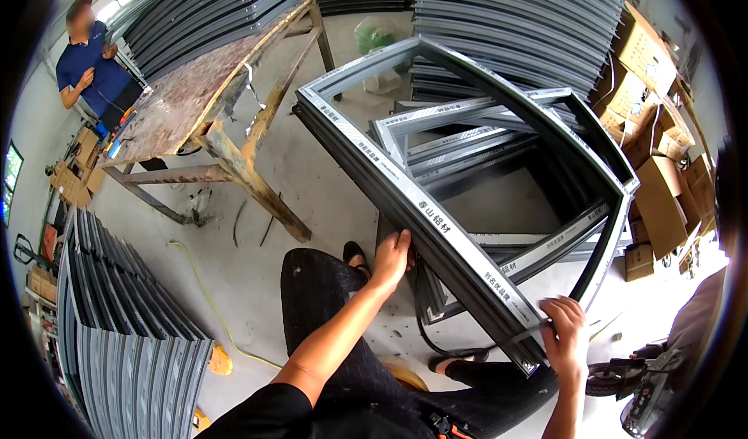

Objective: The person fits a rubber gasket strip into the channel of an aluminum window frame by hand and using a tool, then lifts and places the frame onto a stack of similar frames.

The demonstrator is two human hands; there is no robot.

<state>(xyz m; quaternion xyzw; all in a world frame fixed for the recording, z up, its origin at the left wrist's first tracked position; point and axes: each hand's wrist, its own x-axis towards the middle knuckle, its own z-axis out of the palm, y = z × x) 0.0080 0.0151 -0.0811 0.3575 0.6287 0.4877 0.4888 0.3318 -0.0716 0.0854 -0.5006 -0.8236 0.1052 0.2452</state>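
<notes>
A large dark grey window frame [444, 219], with printed white film along its faces, lies tilted in front of me. My left hand [392, 260] is closed around its near side rail, thumb on top. At the near right corner my right hand [566, 331] grips the frame, with the fingers over the edge and some of them hidden. Beneath it, more window frames [552, 242] are piled crosswise at different angles. What supports the pile is mostly hidden.
A worn wooden workbench [183, 100] stands at the far left, a person [97, 69] behind it. Grey profiles [128, 361] are stacked lower left, and more profiles [514, 18] at the back. Cardboard boxes [635, 57] fill the right side. A yellow hose [214, 310] crosses the floor.
</notes>
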